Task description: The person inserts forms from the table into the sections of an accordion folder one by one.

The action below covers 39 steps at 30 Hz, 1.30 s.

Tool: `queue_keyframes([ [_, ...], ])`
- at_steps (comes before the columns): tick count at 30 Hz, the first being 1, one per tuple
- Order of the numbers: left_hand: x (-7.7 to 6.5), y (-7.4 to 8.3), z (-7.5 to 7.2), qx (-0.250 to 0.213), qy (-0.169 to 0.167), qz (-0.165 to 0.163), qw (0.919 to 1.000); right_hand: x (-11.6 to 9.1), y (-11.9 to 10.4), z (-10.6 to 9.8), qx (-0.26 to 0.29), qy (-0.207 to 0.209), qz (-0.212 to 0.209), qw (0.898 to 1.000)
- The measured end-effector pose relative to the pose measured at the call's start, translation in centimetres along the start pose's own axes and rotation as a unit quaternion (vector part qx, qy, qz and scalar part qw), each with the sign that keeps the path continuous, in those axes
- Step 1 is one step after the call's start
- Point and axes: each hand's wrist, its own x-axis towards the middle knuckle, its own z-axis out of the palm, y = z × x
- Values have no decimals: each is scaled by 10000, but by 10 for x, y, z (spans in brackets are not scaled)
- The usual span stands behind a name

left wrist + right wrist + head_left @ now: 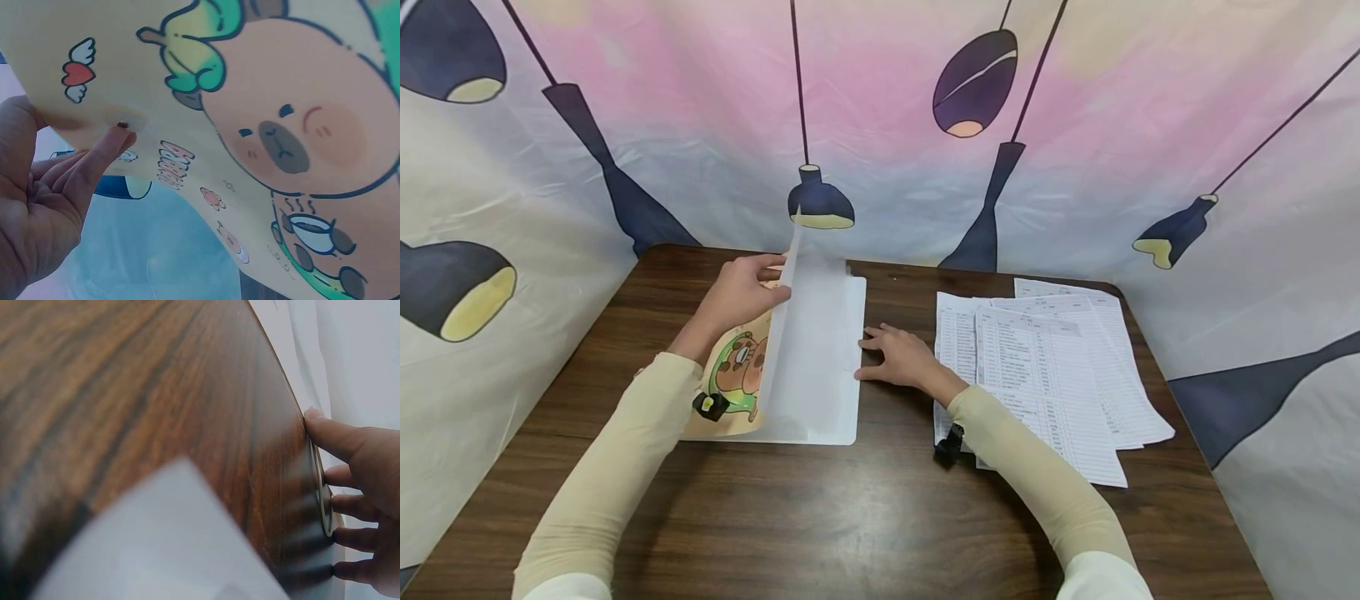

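Note:
A file folder (820, 358) with a white inside lies on the table, its cover (737, 379) raised on the left side. A cartoon capybara (281, 137) is printed on the cover's outer face. My left hand (743, 292) pinches the cover near its upper free edge and holds it tilted up; in the left wrist view this hand (50, 206) shows at the cover's edge. Fingers spread, my right hand (901, 357) touches the folder's right edge. From the right wrist view, the same hand (369, 494) has its fingertips along that edge.
Several overlapping printed sheets (1037, 375) lie on the right of the brown wooden table (820, 517), partly under the right forearm. A blurred white sheet corner (169, 544) is close to the right wrist camera. Behind the table hangs a lamp-patterned curtain (880, 108).

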Motion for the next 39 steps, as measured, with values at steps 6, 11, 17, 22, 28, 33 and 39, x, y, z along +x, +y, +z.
queue_keyframes([
  [6,-3,-4,1,-103,434,-17,9990,0,1,-1,-15,3,-71,10000],
  [11,-5,-11,2,-206,735,56,9971,-8,7,-4,26,343,-156,9993],
  [17,-7,-16,6,-471,1142,91,9923,-30,14,-24,132,1010,-271,9944],
  [22,-9,-18,7,-705,1355,59,9882,-57,19,-48,192,1476,-284,9885],
  [28,-9,-17,7,-770,1567,-12,9846,-92,34,-70,173,1951,-73,9806],
  [33,-8,-15,7,-876,1666,6,9821,-119,52,-80,176,2211,344,9745],
  [39,-10,-14,8,-1015,1686,-22,9804,-146,78,-85,152,2478,810,9653],
])
